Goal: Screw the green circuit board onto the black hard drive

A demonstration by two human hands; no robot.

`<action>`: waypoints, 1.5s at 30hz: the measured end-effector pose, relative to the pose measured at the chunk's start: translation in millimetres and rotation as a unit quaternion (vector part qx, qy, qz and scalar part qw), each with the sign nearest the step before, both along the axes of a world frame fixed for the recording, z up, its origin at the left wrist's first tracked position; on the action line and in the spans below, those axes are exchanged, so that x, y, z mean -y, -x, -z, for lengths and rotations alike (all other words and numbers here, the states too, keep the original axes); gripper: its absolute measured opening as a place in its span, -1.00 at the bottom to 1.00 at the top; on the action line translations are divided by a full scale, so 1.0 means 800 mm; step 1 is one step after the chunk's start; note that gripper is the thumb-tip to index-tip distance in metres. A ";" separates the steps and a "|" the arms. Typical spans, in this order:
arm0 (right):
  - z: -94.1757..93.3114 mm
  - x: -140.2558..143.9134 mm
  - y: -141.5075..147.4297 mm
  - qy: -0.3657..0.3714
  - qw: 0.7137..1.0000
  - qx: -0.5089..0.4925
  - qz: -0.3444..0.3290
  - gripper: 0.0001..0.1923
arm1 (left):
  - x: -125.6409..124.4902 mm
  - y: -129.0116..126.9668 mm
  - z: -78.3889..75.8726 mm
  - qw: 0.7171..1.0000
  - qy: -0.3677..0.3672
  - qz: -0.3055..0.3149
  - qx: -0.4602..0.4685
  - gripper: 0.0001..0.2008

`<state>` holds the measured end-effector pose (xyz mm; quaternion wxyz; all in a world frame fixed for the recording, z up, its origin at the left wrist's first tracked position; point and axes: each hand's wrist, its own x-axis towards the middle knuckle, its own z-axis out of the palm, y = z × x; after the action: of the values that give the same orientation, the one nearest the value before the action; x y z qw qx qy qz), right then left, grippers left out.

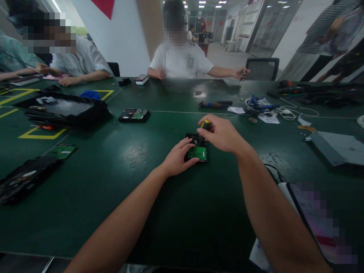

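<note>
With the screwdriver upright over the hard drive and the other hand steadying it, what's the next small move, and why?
Probably turn the screwdriver in place. The right hand holds its yellow-and-black handle upright over the drive, tip apparently down at the board, though the tip is hidden. The left hand already braces the drive's near edge.

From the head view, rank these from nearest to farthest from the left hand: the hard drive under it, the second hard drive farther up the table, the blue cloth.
1. hard drive, touching the left hand.
2. second hard drive, up-left.
3. blue cloth, far left, beyond it.
</note>
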<state>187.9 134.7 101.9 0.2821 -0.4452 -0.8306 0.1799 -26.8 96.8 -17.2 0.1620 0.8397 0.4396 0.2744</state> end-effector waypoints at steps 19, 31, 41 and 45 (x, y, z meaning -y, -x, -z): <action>0.005 -0.010 -0.002 -0.086 0.985 0.093 0.113 -0.72 | 0.000 -0.001 0.000 1.000 0.007 -0.006 -0.008 -0.43; 0.007 -0.007 0.003 -0.122 0.988 0.082 0.057 -0.83 | -0.001 -0.001 0.004 1.000 -0.004 -0.003 -0.001 -0.42; -0.002 -0.004 -0.002 -0.075 0.994 0.040 0.074 -0.80 | 0.000 -0.001 0.002 1.000 0.000 -0.004 -0.001 -0.43; -0.002 -0.004 -0.002 -0.068 0.995 0.029 0.062 -0.77 | 0.000 -0.001 0.002 1.000 -0.005 -0.003 -0.002 -0.42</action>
<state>189.5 137.6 103.8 0.2983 -0.4809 -0.8193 0.0916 -26.0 97.0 -18.4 0.1565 0.8399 0.4407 0.2754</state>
